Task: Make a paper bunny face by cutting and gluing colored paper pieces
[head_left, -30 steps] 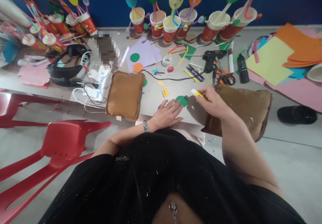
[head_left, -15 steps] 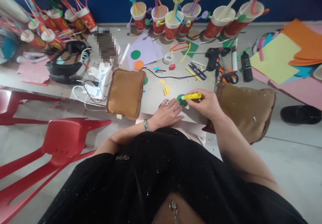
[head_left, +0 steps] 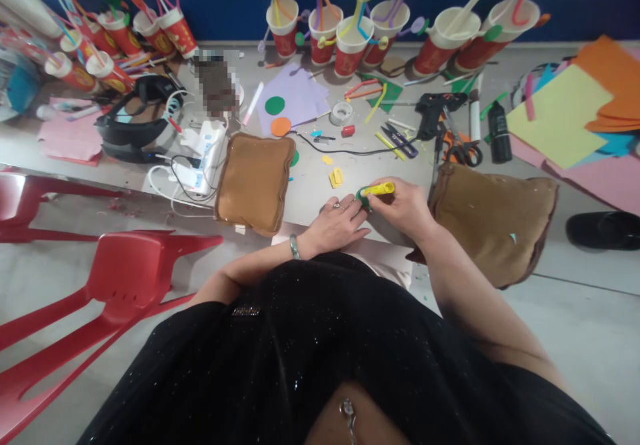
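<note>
The left hand (head_left: 336, 229) lies flattened, gripping nothing, its fingertips at the edge of a green paper circle (head_left: 365, 203) between both hands. The right hand (head_left: 404, 209) pinches a yellow glue stick (head_left: 383, 189), tip over the circle. Beyond lies a yellow scrap (head_left: 336, 177).

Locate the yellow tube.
The yellow tube is right of centre in the head view, in the right hand, its pale end at the green disc by the left hand.

Table (head_left: 311, 203) with green disc (head_left: 365, 201), purple paper (head_left: 301, 91)
</note>
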Demonstrator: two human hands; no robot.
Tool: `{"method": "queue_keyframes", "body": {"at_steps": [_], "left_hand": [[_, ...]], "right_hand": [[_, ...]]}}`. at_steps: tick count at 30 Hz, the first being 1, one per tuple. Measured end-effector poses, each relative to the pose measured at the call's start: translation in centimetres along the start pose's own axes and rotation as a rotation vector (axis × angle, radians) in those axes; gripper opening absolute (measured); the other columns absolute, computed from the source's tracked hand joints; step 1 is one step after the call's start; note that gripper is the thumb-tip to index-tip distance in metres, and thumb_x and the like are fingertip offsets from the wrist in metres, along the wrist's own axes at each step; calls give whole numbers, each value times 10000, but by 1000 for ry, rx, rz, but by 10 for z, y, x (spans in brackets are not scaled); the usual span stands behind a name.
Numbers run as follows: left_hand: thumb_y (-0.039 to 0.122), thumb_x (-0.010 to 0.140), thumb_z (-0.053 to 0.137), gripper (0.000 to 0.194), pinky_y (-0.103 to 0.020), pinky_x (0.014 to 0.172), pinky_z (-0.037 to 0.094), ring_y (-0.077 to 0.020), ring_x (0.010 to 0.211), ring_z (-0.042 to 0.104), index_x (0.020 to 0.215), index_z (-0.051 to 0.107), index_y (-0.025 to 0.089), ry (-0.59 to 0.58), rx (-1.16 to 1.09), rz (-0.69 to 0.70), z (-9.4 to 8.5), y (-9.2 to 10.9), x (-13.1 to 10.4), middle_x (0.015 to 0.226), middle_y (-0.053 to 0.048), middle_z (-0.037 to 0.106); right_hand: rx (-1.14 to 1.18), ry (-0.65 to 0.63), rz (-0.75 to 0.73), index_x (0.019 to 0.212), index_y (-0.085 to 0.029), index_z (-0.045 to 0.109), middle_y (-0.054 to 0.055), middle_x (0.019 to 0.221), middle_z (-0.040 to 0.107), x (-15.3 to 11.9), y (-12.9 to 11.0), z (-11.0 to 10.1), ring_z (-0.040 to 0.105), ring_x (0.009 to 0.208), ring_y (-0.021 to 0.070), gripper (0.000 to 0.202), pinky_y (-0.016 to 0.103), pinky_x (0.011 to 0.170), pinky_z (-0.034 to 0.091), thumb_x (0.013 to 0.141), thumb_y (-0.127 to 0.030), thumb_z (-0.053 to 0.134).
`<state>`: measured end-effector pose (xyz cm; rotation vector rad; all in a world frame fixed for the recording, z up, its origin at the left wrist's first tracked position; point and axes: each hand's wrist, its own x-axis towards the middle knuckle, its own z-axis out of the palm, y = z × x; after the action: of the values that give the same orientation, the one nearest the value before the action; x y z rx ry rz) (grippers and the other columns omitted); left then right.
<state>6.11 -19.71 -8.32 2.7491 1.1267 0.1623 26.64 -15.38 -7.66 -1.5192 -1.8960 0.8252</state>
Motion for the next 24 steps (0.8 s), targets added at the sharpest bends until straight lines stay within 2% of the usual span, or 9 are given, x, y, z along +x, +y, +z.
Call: {"method": "queue_keyframes", "body": {"at_steps": [5, 15, 24], "left_hand": [[429, 1161, 344, 521, -491, 1138, 447, -336, 1452, 579, 1383, 694, 114, 8, 7, -5, -1, 1, 0, 1434, -197, 696], [414, 1158, 375, 470, -459, 1100, 472, -309, 1409, 604, 1349, 706, 141, 41, 52, 0, -1, 2, 0, 1390, -178, 710], [413, 1163, 350, 479, -456, 1103, 457, -303, 1409, 598, 1343, 708, 150, 54, 51, -2, 1, 2, 0, 1392, -166, 710]], "right_hand": [[-8, -15, -26, 992, -281, 737, 105, 1084, 825, 2, 2, 2, 794, 1014, 311, 117, 474, 978, 635, 893, -335, 707], [-88, 31, -176, 980, -257, 720, 108, 1021, 837, 5, 17, 8, 805, 905, 313, 133, 475, 867, 666, 913, -360, 669], [-109, 47, -189, 999, -261, 716, 105, 1019, 833, 4, 19, 8, 803, 924, 301, 125, 452, 867, 665, 917, -344, 672]]}}
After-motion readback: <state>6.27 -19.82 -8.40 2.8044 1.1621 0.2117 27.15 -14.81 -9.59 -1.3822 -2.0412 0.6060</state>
